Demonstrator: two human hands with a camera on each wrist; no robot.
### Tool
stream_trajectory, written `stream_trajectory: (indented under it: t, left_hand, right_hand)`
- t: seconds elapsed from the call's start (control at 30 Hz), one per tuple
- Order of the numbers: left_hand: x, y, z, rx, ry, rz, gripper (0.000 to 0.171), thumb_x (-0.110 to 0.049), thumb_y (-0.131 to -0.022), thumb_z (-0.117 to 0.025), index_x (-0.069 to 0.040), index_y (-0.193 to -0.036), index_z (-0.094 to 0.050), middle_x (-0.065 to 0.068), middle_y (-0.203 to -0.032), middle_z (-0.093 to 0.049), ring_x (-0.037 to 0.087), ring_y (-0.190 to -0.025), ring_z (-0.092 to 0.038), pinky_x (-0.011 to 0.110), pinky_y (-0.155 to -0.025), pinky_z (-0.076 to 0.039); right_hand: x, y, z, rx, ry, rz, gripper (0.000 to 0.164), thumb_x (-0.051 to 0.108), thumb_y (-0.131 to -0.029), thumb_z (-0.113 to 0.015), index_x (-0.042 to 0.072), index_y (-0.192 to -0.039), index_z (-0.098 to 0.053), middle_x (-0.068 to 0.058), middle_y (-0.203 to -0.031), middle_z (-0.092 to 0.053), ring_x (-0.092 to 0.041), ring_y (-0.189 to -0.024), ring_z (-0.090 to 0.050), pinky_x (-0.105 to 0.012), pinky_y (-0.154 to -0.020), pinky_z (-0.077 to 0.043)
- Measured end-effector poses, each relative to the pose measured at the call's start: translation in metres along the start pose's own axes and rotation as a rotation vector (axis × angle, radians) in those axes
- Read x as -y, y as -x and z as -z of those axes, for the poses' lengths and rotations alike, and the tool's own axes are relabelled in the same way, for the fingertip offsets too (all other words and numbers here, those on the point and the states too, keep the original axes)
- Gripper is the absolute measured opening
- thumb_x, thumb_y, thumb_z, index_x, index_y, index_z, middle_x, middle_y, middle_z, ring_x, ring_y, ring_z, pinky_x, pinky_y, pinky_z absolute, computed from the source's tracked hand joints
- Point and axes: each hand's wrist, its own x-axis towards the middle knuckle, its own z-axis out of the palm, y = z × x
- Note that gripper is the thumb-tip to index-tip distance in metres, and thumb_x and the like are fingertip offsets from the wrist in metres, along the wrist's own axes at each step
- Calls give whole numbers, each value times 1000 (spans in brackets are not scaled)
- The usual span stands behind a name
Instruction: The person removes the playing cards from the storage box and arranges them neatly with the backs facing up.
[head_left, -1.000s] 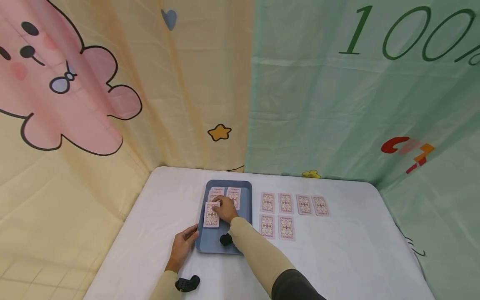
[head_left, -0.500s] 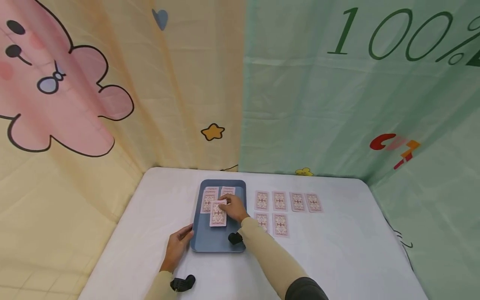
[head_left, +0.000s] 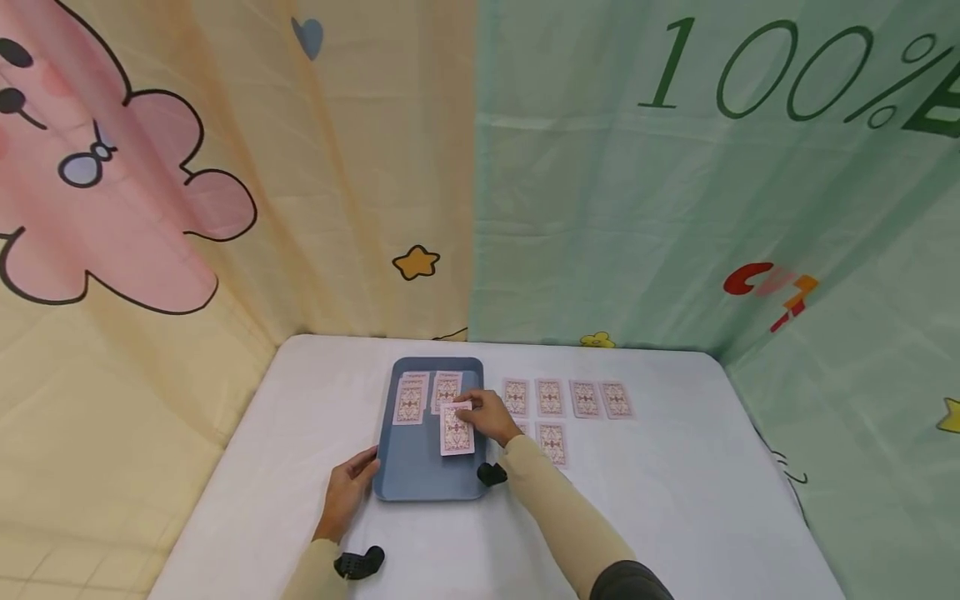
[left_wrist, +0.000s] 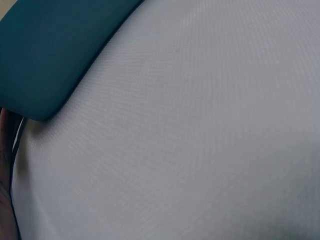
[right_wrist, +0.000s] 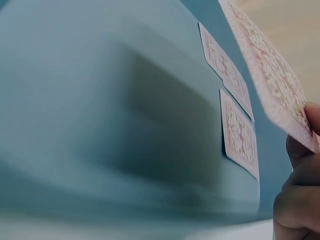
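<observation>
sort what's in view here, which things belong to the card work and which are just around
Likely part of the work:
held card, pinched in the right hand
tray, with the left hand at its edge
cards in the tray
matching cards outside it

Likely just around:
printed backdrop
black wrist devices

We are pinching with our right hand (head_left: 489, 417), its thumb (right_wrist: 314, 118) opposing the curled fingers (right_wrist: 300, 205), our right forearm (head_left: 566, 517) slanting behind them. We are holding our left hand (head_left: 348, 492) with left fingers (head_left: 364, 457) loosely extending, the left thumb (head_left: 369, 472) near them.
</observation>
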Motion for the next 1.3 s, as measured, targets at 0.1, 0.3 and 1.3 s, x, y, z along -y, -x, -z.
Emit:
stream_trajectory:
  t: [0.1, 0.3, 1.3]
  left_hand:
    - [0, 1, 1, 2, -3, -3, 39, -8, -97, -56, 7, -133, -53, 24, -135, -54, 35, -128, -48, 42, -104, -41]
    - [0, 2, 1, -3, -10, 5, 39, -8, -97, -56, 8, -133, -52, 24, -135, -53, 35, -128, -48, 42, -105, -41]
    - [0, 1, 2, -3, -2, 2, 39, -9, -97, -57, 7, -132, -53, 24, -135, -53, 33, -126, -50, 24, -96, -47]
  right_hand:
    - [-6, 4, 5, 2, -16, -5, 21, 9, -89, -68, 5, -109, -70, -2, -81, -64, -11, -64, -51, -24, -57, -44]
    - [-20, 11, 22, 20, -52, 32, 25, 10, -90, -67, 2, -114, -68, -8, -93, -69, -10, -66, -53, -23, -58, -45]
    - [-47, 42, 81, -166, -137, -86, 26, 9, -85, -73, 5, -110, -69, -4, -71, -63, -12, -59, -48, -25, -49, -40]
